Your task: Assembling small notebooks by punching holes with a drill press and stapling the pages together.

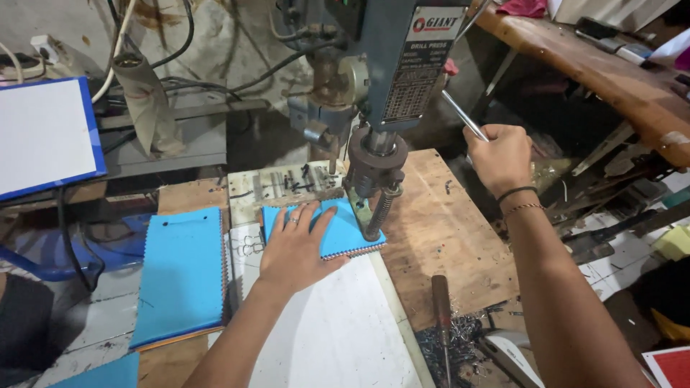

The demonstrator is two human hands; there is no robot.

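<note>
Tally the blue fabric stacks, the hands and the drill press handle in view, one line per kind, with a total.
Blue fabric stacks: 3 (under the left hand at, beside it, bottom edge)
Hands: 2 (right hand)
Metal feed handle: 1
Total: 6

I am looking down into a small, rough workshop. A grey drill press (388, 79) stands at the middle, bolted over a worn plywood counter (445, 237). Just below and right of the press, metal shavings (449, 345) lie heaped beside a steel rod tool (440, 309). Left of it, loose cables (180, 50) hang along a stained wall. Right of the press runs a scarred wooden bench (604, 72).
</note>
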